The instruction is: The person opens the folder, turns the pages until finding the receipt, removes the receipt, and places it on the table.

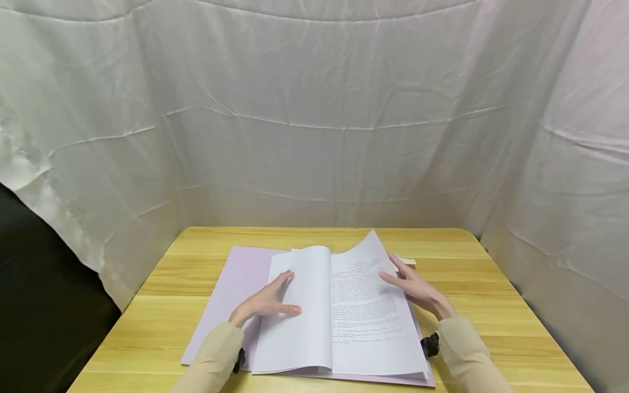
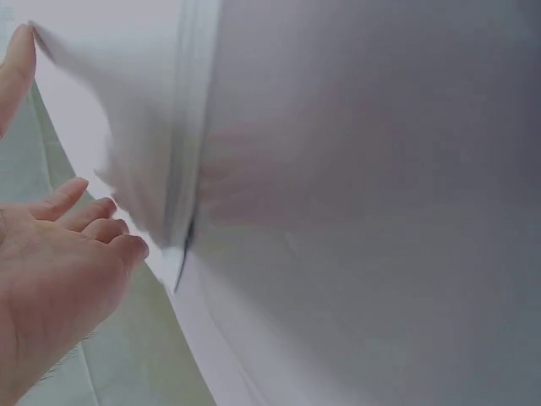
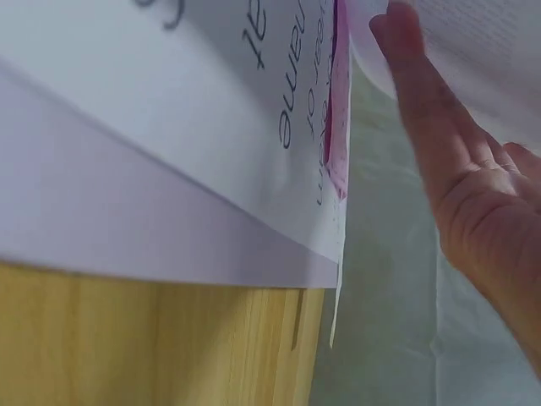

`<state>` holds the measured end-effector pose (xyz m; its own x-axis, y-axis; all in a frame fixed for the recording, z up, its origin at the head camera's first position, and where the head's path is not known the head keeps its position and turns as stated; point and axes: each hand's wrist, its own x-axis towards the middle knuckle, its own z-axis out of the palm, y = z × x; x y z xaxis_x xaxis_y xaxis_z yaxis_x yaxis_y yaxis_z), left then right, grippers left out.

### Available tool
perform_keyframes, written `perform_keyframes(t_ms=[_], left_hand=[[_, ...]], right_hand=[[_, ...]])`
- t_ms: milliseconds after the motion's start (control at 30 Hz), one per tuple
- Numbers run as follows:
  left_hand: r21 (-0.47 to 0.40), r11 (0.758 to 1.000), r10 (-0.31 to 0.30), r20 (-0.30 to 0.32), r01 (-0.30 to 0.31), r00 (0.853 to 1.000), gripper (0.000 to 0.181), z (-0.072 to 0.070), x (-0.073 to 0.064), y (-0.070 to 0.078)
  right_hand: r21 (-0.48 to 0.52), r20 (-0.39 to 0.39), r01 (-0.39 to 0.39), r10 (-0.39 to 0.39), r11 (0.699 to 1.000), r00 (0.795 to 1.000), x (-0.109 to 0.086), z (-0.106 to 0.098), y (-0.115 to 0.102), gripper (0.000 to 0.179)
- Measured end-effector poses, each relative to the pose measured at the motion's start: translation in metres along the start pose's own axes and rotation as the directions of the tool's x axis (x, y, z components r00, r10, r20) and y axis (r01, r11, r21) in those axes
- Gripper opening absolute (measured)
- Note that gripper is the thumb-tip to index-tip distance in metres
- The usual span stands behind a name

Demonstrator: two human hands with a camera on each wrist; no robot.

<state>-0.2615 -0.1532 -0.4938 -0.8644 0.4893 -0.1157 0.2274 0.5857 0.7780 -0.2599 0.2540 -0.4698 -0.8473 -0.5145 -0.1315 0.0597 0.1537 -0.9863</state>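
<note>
A stack of white printed sheets [image 1: 366,305] lies spread like a book on a light purple folder [image 1: 250,267]. Its left-hand page [image 1: 314,305] is blank and curves up at the fold; the right-hand one carries dense text. My left hand [image 1: 267,300] rests at the blank page, thumb and fingers spread apart over it. On the other side my right hand [image 1: 415,284] holds the printed page by its outer edge, thumb on the face, fingers behind. That page's top corner stands raised. In the right wrist view, the fingers [image 3: 414,76] reach up behind the lifted sheet.
Under the folder is a wooden table [image 1: 491,305]. A pale yellow tab [image 1: 408,262] sticks out beyond the papers at the right. Beneath the lifted page, a pink tab [image 3: 338,127] lies by large black lettering. Grey-white curtains [image 1: 334,120] hang behind and at both sides.
</note>
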Motion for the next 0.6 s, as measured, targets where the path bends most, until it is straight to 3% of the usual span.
perform_keyframes(t_ms=[133,333,600], left_hand=[[-0.054,0.999,-0.008,-0.005,0.007,1.000,0.108,0.002,-0.002,0.007],[-0.138,0.990,-0.008,-0.021,0.005,1.000,0.106,0.004,-0.005,0.018],[-0.197,0.980,-0.005,-0.048,-0.005,0.999,0.100,0.008,-0.007,0.032]], right_hand=[[0.050,0.013,-0.015,0.014,0.999,1.000,-0.005,0.002,-0.002,0.069],[0.118,0.119,0.035,-0.049,0.992,0.992,-0.007,0.007,-0.006,0.058],[0.074,0.154,0.054,-0.065,0.996,0.986,-0.005,0.021,-0.015,0.057]])
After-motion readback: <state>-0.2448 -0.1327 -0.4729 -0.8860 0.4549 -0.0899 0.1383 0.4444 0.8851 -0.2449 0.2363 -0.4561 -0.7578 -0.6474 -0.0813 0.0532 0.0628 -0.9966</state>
